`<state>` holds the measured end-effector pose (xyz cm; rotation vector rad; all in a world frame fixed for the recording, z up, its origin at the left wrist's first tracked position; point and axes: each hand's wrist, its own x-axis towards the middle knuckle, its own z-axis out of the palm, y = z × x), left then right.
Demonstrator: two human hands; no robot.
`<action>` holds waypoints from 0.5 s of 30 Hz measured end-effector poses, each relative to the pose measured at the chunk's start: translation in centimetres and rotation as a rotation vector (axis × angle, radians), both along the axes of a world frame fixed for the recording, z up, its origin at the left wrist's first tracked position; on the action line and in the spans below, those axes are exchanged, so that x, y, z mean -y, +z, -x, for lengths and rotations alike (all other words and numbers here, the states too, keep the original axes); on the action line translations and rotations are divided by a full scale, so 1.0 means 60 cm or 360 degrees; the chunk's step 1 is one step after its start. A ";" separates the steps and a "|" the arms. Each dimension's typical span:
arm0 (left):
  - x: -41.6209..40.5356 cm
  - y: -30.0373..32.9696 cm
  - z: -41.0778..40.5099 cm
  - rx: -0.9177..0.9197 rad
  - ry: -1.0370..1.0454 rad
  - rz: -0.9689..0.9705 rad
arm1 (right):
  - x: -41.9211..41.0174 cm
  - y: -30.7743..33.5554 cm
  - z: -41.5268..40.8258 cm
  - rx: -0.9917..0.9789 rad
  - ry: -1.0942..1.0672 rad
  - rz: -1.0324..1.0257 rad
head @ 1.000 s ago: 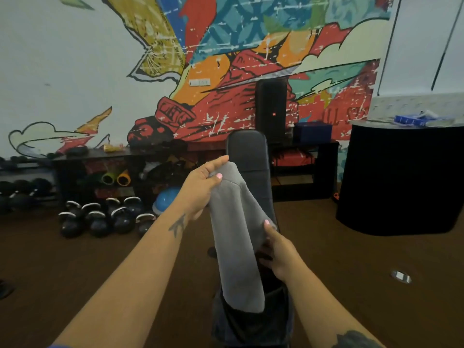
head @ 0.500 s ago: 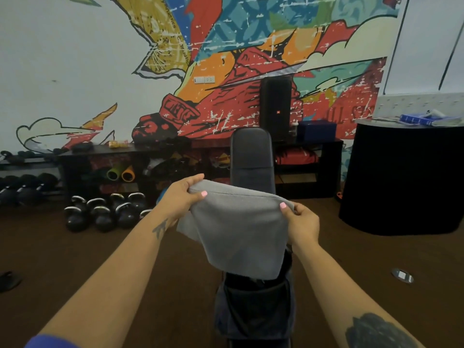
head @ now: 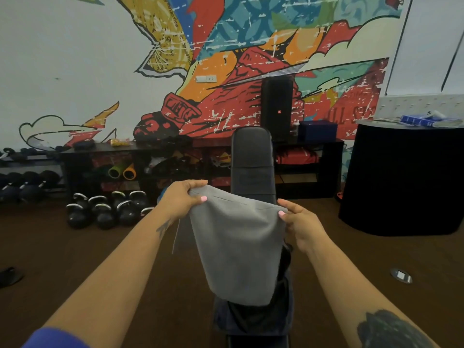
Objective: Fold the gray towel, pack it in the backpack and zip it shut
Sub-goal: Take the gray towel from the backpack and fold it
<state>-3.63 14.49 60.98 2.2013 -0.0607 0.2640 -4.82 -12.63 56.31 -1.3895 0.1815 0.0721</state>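
Note:
The gray towel hangs folded in the air in front of me. My left hand pinches its top left corner and my right hand pinches its top right corner. A second layer of cloth shows behind the left edge. Below the towel's hem sits the dark backpack, open at the top, on the near end of a black padded bench. The towel hides the upper part of the backpack.
Kettlebells and dumbbells line the floor at the left by a low black shelf. A black speaker stands behind the bench. A round black counter stands at the right. Brown floor lies on both sides.
A second ago the towel hung long and narrow from my raised left hand. My right hand took the other top corner, and both hands now hold it spread, lower over the backpack.

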 end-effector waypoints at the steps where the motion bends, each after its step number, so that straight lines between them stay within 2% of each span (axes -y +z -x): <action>1: 0.000 0.001 0.001 0.0003 0.0013 -0.0030 | 0.001 0.003 0.004 0.0031 -0.0034 0.0023; 7: -0.001 0.006 0.012 0.0019 0.0117 -0.0210 | 0.007 0.019 0.005 0.0196 -0.0255 0.0198; 15: 0.014 0.012 0.024 0.0021 0.0293 -0.0145 | 0.017 0.032 -0.009 0.0387 -0.0416 0.0562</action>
